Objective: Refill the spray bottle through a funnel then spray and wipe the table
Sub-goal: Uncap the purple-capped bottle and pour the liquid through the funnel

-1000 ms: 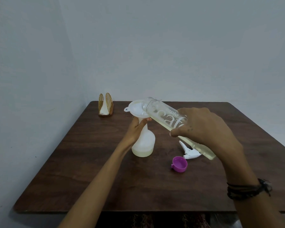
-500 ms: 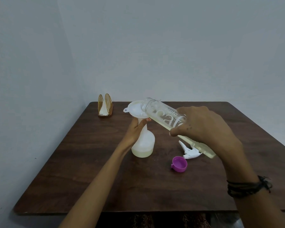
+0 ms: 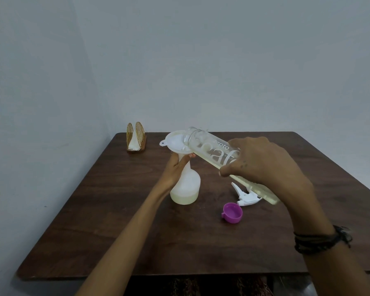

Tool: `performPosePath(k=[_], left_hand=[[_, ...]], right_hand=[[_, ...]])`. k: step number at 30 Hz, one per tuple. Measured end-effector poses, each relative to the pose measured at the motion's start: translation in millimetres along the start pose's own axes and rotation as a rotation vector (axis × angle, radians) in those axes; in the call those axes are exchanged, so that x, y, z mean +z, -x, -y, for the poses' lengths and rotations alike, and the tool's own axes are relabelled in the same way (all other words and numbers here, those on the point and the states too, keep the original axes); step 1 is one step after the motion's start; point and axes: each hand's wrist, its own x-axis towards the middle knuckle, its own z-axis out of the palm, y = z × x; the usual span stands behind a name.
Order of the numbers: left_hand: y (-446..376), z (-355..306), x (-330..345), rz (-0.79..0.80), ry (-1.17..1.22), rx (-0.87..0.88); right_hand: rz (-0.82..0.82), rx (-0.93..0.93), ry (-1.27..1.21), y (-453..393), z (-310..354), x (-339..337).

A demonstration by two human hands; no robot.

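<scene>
A white translucent spray bottle (image 3: pixel 187 189) stands on the dark wooden table (image 3: pixel 137 231), with pale liquid in its bottom part. A white funnel (image 3: pixel 175 142) sits in its neck. My left hand (image 3: pixel 175 169) grips the bottle's neck just under the funnel. My right hand (image 3: pixel 263 165) holds a clear glass bottle (image 3: pixel 212 150) with white lettering, tilted so that its open mouth rests over the funnel. Pale yellowish liquid lies along the glass bottle's lower side. The white spray trigger head (image 3: pixel 245 194) lies on the table behind my right hand.
A purple cap (image 3: pixel 232 212) lies open side up right of the spray bottle. A gold wire napkin holder (image 3: pixel 136 139) with a white napkin stands at the far left corner. Grey walls close the left and back sides.
The glass bottle has stayed tilted over the funnel with almost no movement. Both hands keep their grips.
</scene>
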Motion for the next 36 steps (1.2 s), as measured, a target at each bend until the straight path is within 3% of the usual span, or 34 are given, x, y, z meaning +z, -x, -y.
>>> performPosePath(k=[36], left_hand=[[1.8, 3.7, -0.7, -0.002, -0.018, 0.006]], right_hand=[[0.003, -0.014, 0.029, 0.2, 4.1, -3.0]])
